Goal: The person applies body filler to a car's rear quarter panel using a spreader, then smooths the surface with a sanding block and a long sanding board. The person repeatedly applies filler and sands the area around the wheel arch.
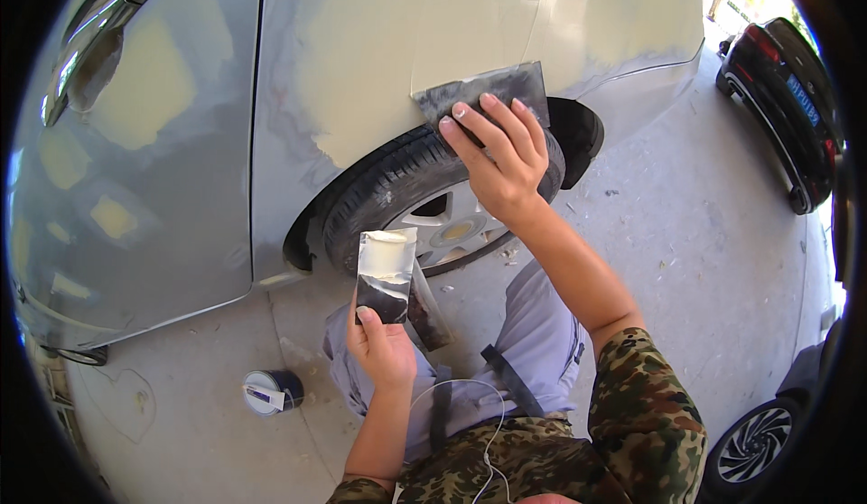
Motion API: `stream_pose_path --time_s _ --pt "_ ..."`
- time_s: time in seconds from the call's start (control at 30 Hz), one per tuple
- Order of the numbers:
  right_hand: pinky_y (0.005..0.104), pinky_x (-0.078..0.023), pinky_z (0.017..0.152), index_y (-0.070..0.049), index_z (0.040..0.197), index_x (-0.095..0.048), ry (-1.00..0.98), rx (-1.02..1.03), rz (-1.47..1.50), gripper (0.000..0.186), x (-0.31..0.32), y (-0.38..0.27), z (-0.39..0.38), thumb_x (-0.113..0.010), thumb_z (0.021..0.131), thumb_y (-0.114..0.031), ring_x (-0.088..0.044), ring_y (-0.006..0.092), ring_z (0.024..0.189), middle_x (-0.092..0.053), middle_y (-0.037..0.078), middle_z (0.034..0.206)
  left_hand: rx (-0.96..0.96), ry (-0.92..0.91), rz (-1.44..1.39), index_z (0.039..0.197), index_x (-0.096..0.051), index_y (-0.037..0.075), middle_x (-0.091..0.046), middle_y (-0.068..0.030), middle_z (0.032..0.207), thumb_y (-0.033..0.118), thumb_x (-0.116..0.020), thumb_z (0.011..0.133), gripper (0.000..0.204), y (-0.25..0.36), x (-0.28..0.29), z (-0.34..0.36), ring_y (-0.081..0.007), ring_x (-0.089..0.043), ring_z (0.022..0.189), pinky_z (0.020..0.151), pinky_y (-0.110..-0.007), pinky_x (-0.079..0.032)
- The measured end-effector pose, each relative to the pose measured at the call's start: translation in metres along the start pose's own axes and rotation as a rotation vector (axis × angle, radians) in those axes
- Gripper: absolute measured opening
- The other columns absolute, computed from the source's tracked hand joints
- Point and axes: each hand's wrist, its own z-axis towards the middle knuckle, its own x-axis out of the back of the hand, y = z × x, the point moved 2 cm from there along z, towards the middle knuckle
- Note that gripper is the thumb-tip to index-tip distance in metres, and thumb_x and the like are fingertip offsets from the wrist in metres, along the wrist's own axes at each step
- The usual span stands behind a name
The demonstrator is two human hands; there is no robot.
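My right hand (508,168) presses a wide, dark, filler-smeared spreader (519,81) flat against the car's rear panel (361,61), just above the wheel arch. Its fingers lie over the spreader's face. Pale cream filler covers much of that panel. Lower down, my left hand (386,356) grips a small black filler spreader (383,303) upright, thumb on its front. A thick band of cream filler (384,249) coats that spreader's upper part. Behind it, a dirty flat strip (428,312) slants down by my leg; its kind is unclear.
The car's wheel (452,228) stands close in front of my knees. To the left is a door (181,188) with filler patches and a chrome handle (99,34). A dark can (273,392) sits on the concrete floor (208,350). A black car (781,107) is parked far right.
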Motion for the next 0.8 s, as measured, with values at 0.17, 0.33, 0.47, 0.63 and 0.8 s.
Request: stream_pose_path --time_s 0.17,0.33,0.47,0.63,0.8 --pt "0.0465 -0.052 0.115 -0.021 0.107 -0.089 0.027 0.012 0.015 0.026 -0.013 0.000 -0.034 -0.081 0.084 -0.012 -0.072 0.0254 0.122 -0.081 -0.001 0.121 0.009 0.004 0.035 0.154 -0.052 -0.014 -0.066 -0.0200 0.146 0.027 -0.049 0.121 0.052 0.007 0.009 -0.004 -0.0269 -0.064 0.136 0.118 -0.042 -0.049" --pt "0.0496 -0.052 0.116 -0.020 0.106 -0.088 -0.018 0.010 0.046 0.025 0.009 0.002 -0.044 -0.080 0.085 -0.011 -0.074 0.0277 0.121 -0.082 0.000 0.119 0.045 -0.004 0.012 0.153 -0.053 -0.012 -0.065 -0.0186 0.147 0.027 -0.050 0.121 0.051 0.010 0.008 -0.009 -0.0247 -0.064 0.136 0.117 -0.041 -0.049" --pt "0.0505 -0.054 0.112 -0.013 0.111 -0.086 -0.027 -0.092 0.162 0.025 0.056 -0.006 -0.033 -0.077 0.088 -0.007 -0.075 0.0312 0.120 -0.082 0.006 0.119 0.078 -0.065 -0.133 0.149 -0.056 -0.009 -0.067 -0.0159 0.147 0.026 -0.051 0.120 0.045 0.009 0.001 -0.008 -0.0228 -0.066 0.134 0.115 -0.039 -0.051" --pt "0.0395 -0.058 0.105 0.004 0.126 -0.078 -0.098 -0.830 0.668 0.036 0.101 -0.017 -0.011 -0.068 0.093 0.013 -0.077 0.0314 0.118 -0.078 0.021 0.127 0.268 -0.222 -0.492 0.154 -0.052 0.002 -0.064 -0.0121 0.154 0.029 -0.048 0.121 0.043 -0.004 -0.010 0.001 -0.0232 -0.063 0.141 0.119 -0.041 -0.050" --pt "0.0387 -0.059 0.103 0.006 0.129 -0.076 -0.134 -0.656 0.703 0.037 0.101 -0.012 0.003 -0.067 0.094 0.015 -0.076 0.0306 0.121 -0.076 0.023 0.132 0.302 -0.292 -0.595 0.154 -0.052 0.003 -0.063 -0.0128 0.157 0.026 -0.045 0.122 0.040 -0.013 -0.014 0.007 -0.0239 -0.063 0.142 0.122 -0.042 -0.050"
